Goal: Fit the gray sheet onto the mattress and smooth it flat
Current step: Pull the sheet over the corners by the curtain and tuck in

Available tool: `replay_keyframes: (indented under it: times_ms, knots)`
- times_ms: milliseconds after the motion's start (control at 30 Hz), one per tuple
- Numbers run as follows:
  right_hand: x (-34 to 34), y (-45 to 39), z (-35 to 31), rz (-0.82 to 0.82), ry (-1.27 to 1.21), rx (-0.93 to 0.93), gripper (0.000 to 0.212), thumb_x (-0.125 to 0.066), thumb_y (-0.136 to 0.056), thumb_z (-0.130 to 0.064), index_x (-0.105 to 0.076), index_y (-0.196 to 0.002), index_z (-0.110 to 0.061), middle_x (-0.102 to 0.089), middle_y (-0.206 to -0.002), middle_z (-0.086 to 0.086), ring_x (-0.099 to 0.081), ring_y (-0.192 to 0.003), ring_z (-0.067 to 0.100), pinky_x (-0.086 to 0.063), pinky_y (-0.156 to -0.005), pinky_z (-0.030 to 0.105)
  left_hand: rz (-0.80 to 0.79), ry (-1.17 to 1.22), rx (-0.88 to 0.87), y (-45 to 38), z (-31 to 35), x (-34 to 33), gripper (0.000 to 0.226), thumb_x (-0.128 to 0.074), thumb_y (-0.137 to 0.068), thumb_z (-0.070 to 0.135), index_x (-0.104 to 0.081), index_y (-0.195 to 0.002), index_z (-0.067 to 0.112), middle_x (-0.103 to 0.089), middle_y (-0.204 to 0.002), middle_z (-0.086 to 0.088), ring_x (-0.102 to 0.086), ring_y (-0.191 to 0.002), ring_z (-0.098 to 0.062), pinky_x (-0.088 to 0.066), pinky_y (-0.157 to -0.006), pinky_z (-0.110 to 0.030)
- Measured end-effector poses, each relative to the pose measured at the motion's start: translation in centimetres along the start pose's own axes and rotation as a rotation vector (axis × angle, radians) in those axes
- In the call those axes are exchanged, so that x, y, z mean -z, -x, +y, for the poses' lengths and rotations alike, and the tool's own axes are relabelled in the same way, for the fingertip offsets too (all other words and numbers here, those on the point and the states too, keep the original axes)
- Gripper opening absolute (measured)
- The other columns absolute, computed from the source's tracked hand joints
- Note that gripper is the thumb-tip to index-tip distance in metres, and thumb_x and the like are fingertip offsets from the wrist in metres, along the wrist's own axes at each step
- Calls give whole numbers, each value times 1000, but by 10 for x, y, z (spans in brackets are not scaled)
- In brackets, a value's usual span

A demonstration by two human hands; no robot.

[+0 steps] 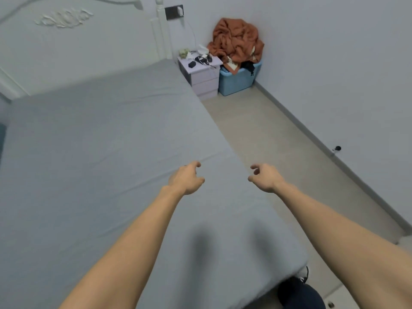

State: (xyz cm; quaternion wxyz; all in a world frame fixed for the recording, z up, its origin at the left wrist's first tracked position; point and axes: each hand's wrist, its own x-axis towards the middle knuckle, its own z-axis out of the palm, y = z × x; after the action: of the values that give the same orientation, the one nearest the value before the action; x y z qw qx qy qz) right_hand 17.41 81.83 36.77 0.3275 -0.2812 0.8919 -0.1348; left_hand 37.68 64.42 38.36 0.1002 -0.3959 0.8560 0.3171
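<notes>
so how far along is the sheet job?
Mostly done: gray sheet covers the mattress top and the right edge in view. In hand: nothing; left hand and right hand hover loosely curled above it. Left: faint creases near the hands; left side is out of view.

white nightstand (204, 80) | blue bin (237, 80) beside it | orange cloth (236, 40) heaped on bin | white headboard (78, 41)

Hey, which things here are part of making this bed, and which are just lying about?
Part of the job:
gray sheet
left hand
right hand

Lying about:
white nightstand
blue bin
rust-orange blanket
white headboard
</notes>
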Motion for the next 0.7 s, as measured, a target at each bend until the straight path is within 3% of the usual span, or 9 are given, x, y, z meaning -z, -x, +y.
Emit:
replay_keyframes:
  times_ms: [167, 367, 500, 700]
  knots:
    - [67, -111, 57, -29, 46, 87, 55, -61, -85, -30, -52, -139, -20, -60, -135, 4, -57, -122, 26, -47, -102, 39, 37, -42, 106, -83, 69, -26, 57, -58, -89, 32, -40, -142, 25, -56, -133, -3, -54, -120, -26, -47, -97, -41]
    - [165, -261, 123, -115, 113, 249, 52, -58, -87, -28, -55, -137, -21, -62, -133, 2, -57, -124, 25, -46, -104, 38, 152, 45, 357, -190, 208, -83, 58, -59, -88, 32, -39, -142, 24, -51, -141, -5, -50, -125, -26, -46, -99, -43]
    - [230, -310, 127, -255, 171, 376, 51, -60, -86, -28, -56, -136, -19, -63, -131, 5, -58, -122, 26, -45, -105, 37, 212, 153, 477, -208, 297, -101, 60, -61, -87, 34, -39, -142, 27, -51, -140, -4, -52, -121, -26, -46, -98, -43]
    - [305, -333, 145, -422, 258, 456, 50, -65, -87, -29, -57, -135, -14, -61, -134, 7, -58, -121, 25, -44, -107, 38, 294, 316, 675, -197, 373, -101, 61, -63, -86, 33, -42, -143, 23, -51, -140, -6, -52, -125, -27, -45, -102, -42]
